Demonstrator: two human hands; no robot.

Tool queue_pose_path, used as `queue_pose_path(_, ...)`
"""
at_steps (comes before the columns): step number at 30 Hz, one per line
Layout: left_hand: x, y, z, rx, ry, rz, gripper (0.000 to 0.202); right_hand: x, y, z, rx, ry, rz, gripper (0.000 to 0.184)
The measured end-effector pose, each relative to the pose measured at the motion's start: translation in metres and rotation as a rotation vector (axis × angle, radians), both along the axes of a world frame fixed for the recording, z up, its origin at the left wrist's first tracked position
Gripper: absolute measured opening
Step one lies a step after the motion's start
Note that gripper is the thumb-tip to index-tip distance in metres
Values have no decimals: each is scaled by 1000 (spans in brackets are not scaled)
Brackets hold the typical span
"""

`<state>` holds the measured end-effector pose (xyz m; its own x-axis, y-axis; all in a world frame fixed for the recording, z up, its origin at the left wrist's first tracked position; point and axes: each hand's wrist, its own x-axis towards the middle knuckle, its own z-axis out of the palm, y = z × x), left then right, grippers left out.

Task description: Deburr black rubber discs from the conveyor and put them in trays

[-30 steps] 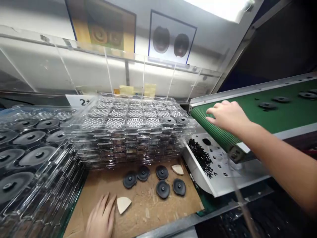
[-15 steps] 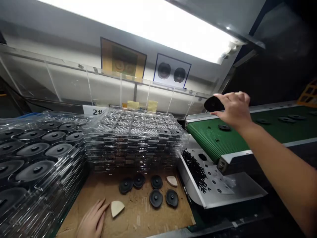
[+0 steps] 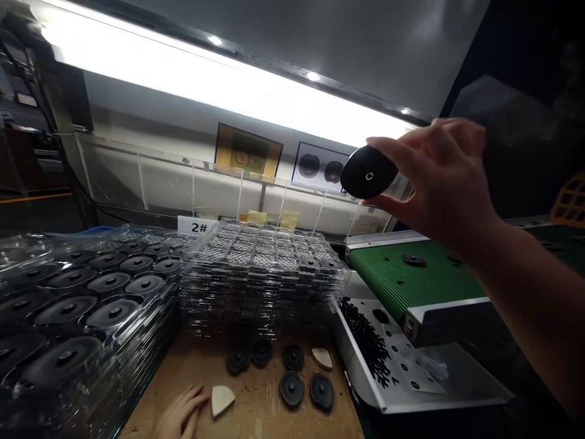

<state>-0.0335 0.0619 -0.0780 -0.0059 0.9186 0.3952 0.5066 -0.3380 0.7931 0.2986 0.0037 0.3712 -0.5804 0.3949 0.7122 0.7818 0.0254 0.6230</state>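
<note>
My right hand [image 3: 439, 177] is raised in front of the strip light and pinches a black oval disc [image 3: 369, 172] by its edge, its flat face with a small centre ring turned toward me. My left hand [image 3: 181, 414] rests flat on the brown board [image 3: 256, 421] at the bottom, fingers spread, beside a pale wedge-shaped piece [image 3: 221, 399]. Several more black discs [image 3: 291, 386] and a second pale wedge [image 3: 322, 358] lie on the board in front of a stack of clear blister trays [image 3: 262, 268].
A green conveyor belt [image 3: 411, 277] on the right carries a black disc [image 3: 414, 260]. Below its end sits a white chute tray [image 3: 402, 372] with small black scraps. Blister trays filled with black discs [image 3: 77, 305] are piled at left. A clear shelf and reference pictures stand behind.
My right hand took a black disc off the conveyor and lifted it up toward the light, turning its face to me. My view tilted upward. My left hand stayed on the board.
</note>
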Motion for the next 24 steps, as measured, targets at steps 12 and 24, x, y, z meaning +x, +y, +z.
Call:
queue_pose_path(12,74,-70,129,-540,-1078,-571,75,-77,4,-223,-1335,446,607,73)
queue_pose_path(24,9,-100,62,-1046,-1330,-44,57,-147,-22,-399,-1436,1091,401,52)
